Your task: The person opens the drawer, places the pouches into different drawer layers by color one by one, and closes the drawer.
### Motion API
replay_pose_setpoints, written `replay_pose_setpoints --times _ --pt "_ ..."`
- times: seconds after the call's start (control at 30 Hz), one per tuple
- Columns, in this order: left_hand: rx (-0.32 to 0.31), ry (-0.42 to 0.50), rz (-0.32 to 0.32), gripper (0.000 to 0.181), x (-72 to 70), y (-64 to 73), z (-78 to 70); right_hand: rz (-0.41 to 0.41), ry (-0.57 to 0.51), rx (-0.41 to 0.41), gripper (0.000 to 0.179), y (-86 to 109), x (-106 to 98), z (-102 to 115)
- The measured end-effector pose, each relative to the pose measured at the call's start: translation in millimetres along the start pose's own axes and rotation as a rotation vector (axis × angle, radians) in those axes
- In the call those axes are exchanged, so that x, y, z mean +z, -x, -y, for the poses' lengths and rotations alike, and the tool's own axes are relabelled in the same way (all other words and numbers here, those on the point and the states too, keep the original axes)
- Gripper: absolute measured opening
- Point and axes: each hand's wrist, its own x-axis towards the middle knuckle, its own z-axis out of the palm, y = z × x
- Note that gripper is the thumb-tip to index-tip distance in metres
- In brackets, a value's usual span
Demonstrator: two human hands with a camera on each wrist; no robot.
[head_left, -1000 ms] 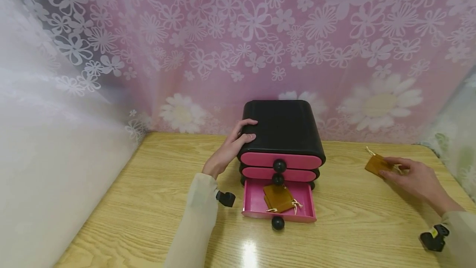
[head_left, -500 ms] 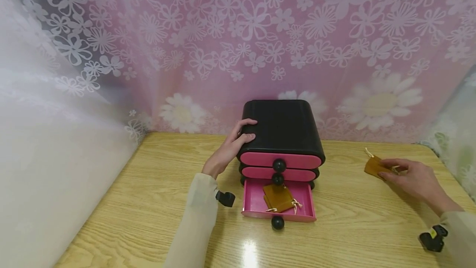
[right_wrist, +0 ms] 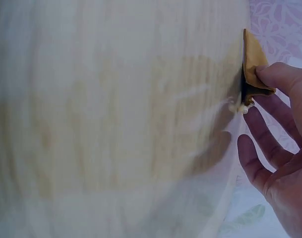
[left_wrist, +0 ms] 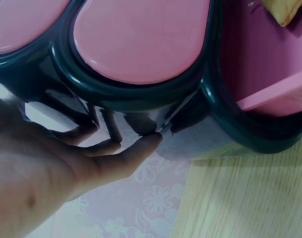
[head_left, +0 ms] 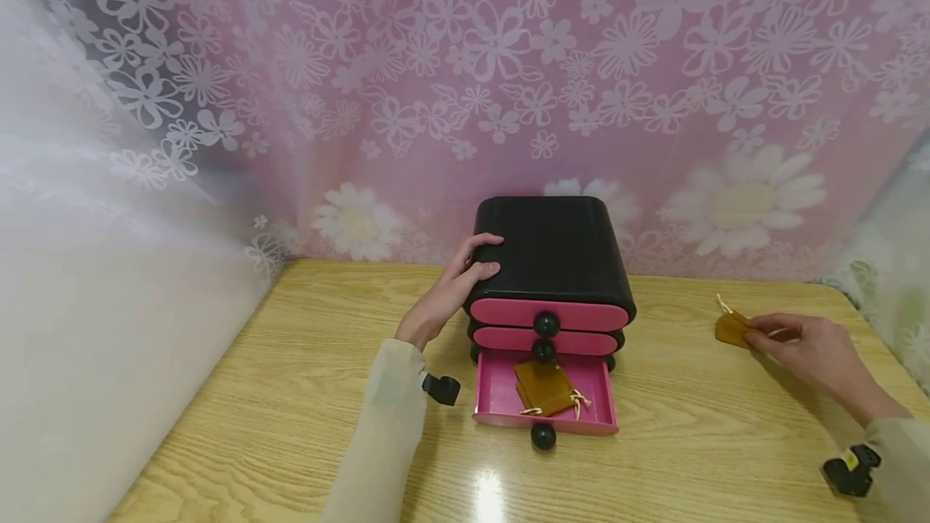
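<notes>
Far to the right of the table, my right hand (head_left: 817, 352) pinches a small mustard-brown drawstring pouch (head_left: 731, 329) between thumb and fingers. In the right wrist view the pouch (right_wrist: 255, 62) looks bent, partly raised at the table's edge, with its pale cord at the bottom. My left hand (head_left: 449, 290) rests against the left side and top edge of a black drawer unit (head_left: 548, 244) with pink fronts. The bottom drawer (head_left: 494, 386) is pulled out, and similar brown pouches (head_left: 545, 387) lie overlapped inside it, their cords near the front wall.
Two upper pink drawers (head_left: 508, 313), pushed in, carry round black knobs. The knob (head_left: 543, 436) of the lowest drawer sticks out toward the front. Pale wood table (head_left: 312, 426) surrounds the unit, and a pink flowered curtain (head_left: 436, 103) hangs behind.
The pouch under my right hand has gone from lying flat to bent and pinched, its near part lifted, with a slight shift toward me. My left hand and the drawer unit stay put.
</notes>
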Motion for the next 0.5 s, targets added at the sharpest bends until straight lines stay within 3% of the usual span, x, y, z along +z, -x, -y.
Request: replay_pose_setpoints --times 0.27,0.5 --pt "0.002 -0.001 -0.007 0.04 0.2 0.6 -1.1 -0.009 0.013 0.002 0.027 3.4 -5 9" --pt "0.003 0.002 -0.008 0.039 0.7 0.6 -1.7 -0.075 0.005 -0.087 0.019 9.9 -10 19"
